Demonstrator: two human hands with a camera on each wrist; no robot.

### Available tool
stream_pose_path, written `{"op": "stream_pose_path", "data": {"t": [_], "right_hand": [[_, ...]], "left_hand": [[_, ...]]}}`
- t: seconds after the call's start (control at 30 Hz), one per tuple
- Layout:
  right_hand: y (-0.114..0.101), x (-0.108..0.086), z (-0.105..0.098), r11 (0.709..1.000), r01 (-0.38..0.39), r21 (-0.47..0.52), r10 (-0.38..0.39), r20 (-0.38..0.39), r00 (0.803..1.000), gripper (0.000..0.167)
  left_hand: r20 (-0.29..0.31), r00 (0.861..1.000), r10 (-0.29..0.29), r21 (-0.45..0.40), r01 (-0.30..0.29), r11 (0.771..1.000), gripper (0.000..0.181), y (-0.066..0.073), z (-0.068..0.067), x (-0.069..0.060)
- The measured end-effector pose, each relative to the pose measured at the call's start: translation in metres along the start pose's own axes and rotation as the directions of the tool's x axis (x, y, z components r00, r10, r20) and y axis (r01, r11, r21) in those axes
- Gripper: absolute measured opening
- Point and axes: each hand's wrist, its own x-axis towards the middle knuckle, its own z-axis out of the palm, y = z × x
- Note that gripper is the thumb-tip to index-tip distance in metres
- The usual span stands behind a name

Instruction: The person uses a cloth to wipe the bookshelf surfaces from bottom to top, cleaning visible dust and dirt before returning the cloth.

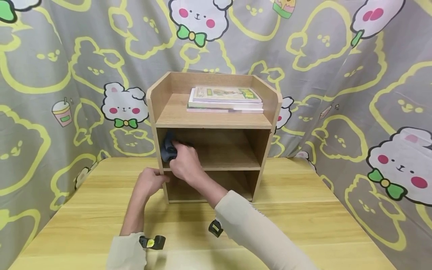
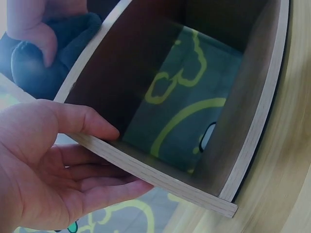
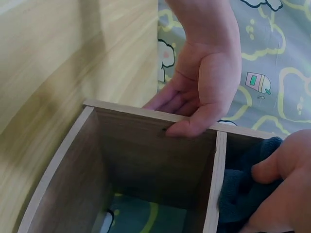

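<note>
A small wooden shelf unit (image 1: pixel 209 122) stands on the table. My right hand (image 1: pixel 186 162) reaches into its middle compartment and grips a dark blue cloth (image 1: pixel 167 149) against the inner left side. The same cloth (image 3: pixel 248 191) looks bunched under the fingers in the right wrist view. My left hand (image 1: pixel 150 181) holds the left side panel (image 2: pixel 146 167) by its front edge, beside the lower compartment. In the left wrist view the thumb lies on the inner face and the other fingers lie along the outside.
A stack of books (image 1: pixel 225 99) lies on the unit's top shelf. The wooden table (image 1: pixel 297 221) extends on both sides of the unit. A grey patterned curtain (image 1: pixel 337 86) hangs behind and at both sides.
</note>
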Motion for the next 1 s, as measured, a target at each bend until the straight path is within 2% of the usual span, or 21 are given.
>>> {"op": "stream_pose_path", "data": {"t": [0.13, 0.2, 0.37, 0.47, 0.63, 0.8, 0.9, 1.0], "right_hand": [[0.0, -0.002, 0.002, 0.994, 0.018, -0.107, -0.015, 0.026, 1.0, 0.036], [-0.002, -0.005, 0.002, 0.982, 0.023, -0.188, -0.014, 0.053, 0.999, 0.034], [-0.006, -0.016, 0.006, 0.92, 0.076, -0.384, -0.04, 0.101, 0.994, 0.034], [-0.009, -0.023, 0.008, 0.889, 0.109, -0.444, -0.065, 0.114, 0.991, 0.034], [-0.016, -0.033, 0.008, 0.859, 0.142, -0.492, -0.082, 0.143, 0.986, 0.034], [-0.019, -0.041, 0.005, 0.849, 0.187, -0.494, -0.118, 0.169, 0.979, 0.033], [-0.018, -0.042, 0.003, 0.853, 0.195, -0.484, -0.127, 0.17, 0.977, 0.034], [-0.015, -0.04, 0.002, 0.877, 0.179, -0.446, -0.114, 0.169, 0.979, 0.04]], "left_hand": [[-0.009, 1.0, 0.01, 0.003, -0.01, 1.0, 0.019, 0.002, 0.0, 0.0], [-0.013, 1.0, 0.01, 0.002, -0.01, 1.0, 0.019, 0.002, 0.0, 0.0], [-0.001, 1.0, 0.016, 0.014, -0.016, 1.0, 0.022, 0.002, -0.001, -0.001], [0.007, 1.0, 0.029, 0.022, -0.029, 0.999, 0.024, 0.0, -0.001, -0.002], [0.006, 1.0, 0.029, 0.022, -0.029, 0.999, 0.025, -0.003, -0.003, -0.002], [-0.015, 1.0, 0.017, 0.051, -0.016, 0.999, 0.017, -0.004, -0.003, -0.002], [-0.011, 1.0, 0.029, 0.055, -0.028, 0.998, 0.018, -0.003, -0.003, -0.001], [-0.006, 0.999, 0.041, 0.046, -0.04, 0.998, 0.02, -0.002, -0.002, -0.001]]}}
